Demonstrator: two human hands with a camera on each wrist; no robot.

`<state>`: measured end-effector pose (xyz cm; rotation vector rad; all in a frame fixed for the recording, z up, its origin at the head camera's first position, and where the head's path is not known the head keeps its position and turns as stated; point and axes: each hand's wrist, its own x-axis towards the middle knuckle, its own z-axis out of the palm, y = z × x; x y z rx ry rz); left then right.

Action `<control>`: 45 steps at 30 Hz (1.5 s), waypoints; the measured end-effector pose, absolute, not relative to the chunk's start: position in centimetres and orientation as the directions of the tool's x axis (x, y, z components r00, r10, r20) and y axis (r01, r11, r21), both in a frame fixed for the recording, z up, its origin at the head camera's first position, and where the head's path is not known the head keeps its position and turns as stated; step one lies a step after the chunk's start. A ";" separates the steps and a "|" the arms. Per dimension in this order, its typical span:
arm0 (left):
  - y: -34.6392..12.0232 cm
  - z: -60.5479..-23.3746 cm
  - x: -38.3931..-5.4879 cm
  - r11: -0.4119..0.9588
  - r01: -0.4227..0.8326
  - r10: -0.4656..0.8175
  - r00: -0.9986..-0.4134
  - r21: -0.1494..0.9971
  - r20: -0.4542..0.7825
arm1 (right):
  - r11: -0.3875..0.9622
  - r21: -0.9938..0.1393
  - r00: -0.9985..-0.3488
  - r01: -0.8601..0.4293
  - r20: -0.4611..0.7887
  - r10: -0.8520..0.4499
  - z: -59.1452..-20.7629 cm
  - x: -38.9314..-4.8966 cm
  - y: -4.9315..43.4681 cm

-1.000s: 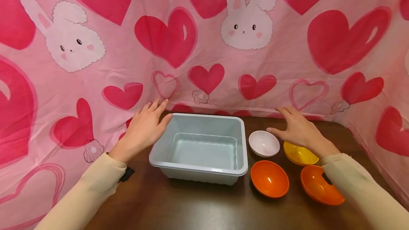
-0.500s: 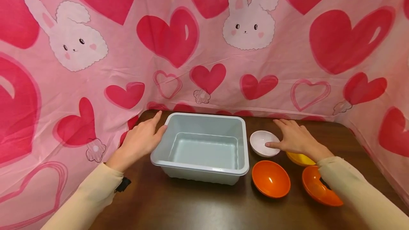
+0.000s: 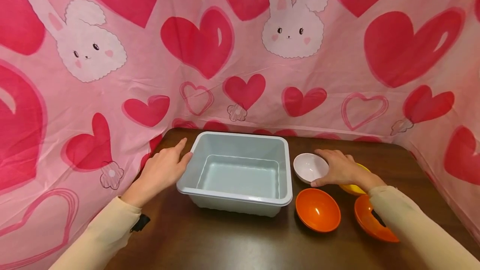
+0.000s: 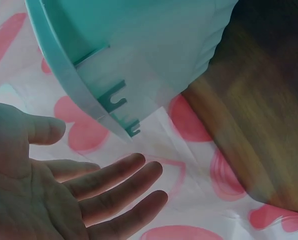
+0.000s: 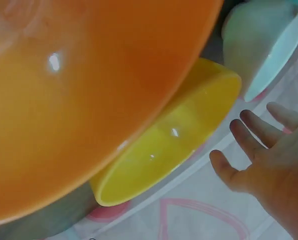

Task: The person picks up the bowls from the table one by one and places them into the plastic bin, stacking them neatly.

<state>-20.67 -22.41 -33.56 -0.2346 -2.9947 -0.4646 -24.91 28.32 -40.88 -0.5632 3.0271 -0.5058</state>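
Note:
My right hand [image 3: 337, 167] is at the right side of a small white bowl [image 3: 309, 167], its thumb low by the near rim and its fingers toward the far rim. Its fingers are spread and fairly straight in the right wrist view, close to the white bowl [image 5: 261, 45]. To the left of a pale grey plastic tub [image 3: 240, 178] is my left hand [image 3: 163, 170], thumb near the tub's left rim. The left wrist view shows that hand's palm with fingers extended, below the tub's corner [image 4: 154, 55], holding nothing.
A yellow bowl [image 3: 352, 189] lies partly hidden under my right wrist. Two orange bowls, one in front of the white one [image 3: 318, 210] and one under my right sleeve [image 3: 369, 220], stand on the dark wooden table [image 3: 210, 241]. Pink heart-patterned cloth [image 3: 240, 53] hangs behind.
My right hand has lowered and moved left from above the yellow bowl to the white bowl's side. My left hand has dropped slightly beside the tub. The bowls and tub stay put.

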 end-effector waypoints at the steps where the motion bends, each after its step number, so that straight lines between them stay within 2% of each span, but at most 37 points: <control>1: -22.4 -33.7 -20.7 0.941 0.164 0.135 -0.984 0.295 0.119 | 0.876 -0.330 -0.932 -0.351 0.036 -0.360 -41.0 -24.9 28.3; 13: -22.6 -34.4 -20.7 0.939 0.146 0.126 -0.988 0.312 0.085 | 0.827 -0.424 -0.920 -0.370 0.040 -0.391 -41.9 -25.6 28.6; 28: -22.4 -34.7 -20.5 0.934 0.139 0.127 -0.990 0.330 0.060 | 0.842 -0.404 -0.921 -0.358 0.008 -0.389 -42.1 -25.9 28.4; 45: -22.7 -35.2 -20.3 0.929 0.139 0.129 -0.990 0.343 0.051 | 0.829 -0.428 -0.925 -0.361 0.053 -0.376 -43.0 -26.3 28.6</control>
